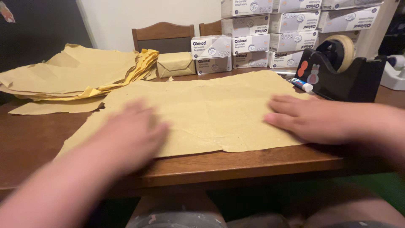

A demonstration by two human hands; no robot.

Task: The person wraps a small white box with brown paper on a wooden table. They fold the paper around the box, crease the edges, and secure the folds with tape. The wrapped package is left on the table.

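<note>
Brown kraft paper sheet (202, 112) lies flat on the wooden counter (33, 143), near the front edge, creased from old folds. Left hand (130, 135) is blurred, palm down on the sheet's left part, fingers spread, nothing gripped. Right hand (308, 118) rests flat on the sheet's right edge, fingers extended, also holding nothing. So both grips open, just pressing.

Handling guess: sheet is light, thin, floppy, holds a crease, tears easily at the ragged edges. Slides readily on polished wood. Best taken by a corner or an edge pinch; flat palms work for smoothing.

Counts:
- one sheet under the hands
- one pile of similar sheets (76, 71) back left, number in it can't be told
- one paper-wrapped parcel (175, 64) behind the sheet
- white cartons (253, 42) stacked back right, roughly a dozen visible, some cut off by the frame
- one black tape dispenser (346, 71) with a tan roll, right
- one small tube (302, 84) just beside the dispenser
- two chair backs (162, 36) behind the counter
</note>
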